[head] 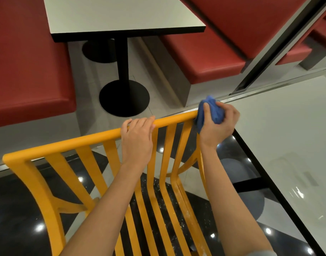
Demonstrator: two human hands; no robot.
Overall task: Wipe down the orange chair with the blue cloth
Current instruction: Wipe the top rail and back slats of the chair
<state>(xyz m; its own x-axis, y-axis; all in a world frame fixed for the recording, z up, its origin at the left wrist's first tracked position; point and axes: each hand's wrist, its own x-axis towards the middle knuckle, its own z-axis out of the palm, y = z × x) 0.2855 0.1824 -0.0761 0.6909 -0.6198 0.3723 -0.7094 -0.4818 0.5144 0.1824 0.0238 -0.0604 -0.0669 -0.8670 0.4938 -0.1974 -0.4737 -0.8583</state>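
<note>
- Two bare hands work at the top rail of a smooth orange slatted chair [66, 145], seen from behind its backrest.
- Right hand [218, 124] grips a bunched, soft blue cloth [211, 112], pressing it onto the rail's right end.
- Left hand [137, 139] rests over the rounded rail near its middle, fingers curled across the top.
- Flat vertical slats run down into the seat, where pale specks show.
- Beyond stand a pale rectangular worktop [121, 13] with black edging on a black round-footed pedestal, and red padded bench seats [27, 71].
- Glossy floor reflects lights.
- No writing is legible.
</note>
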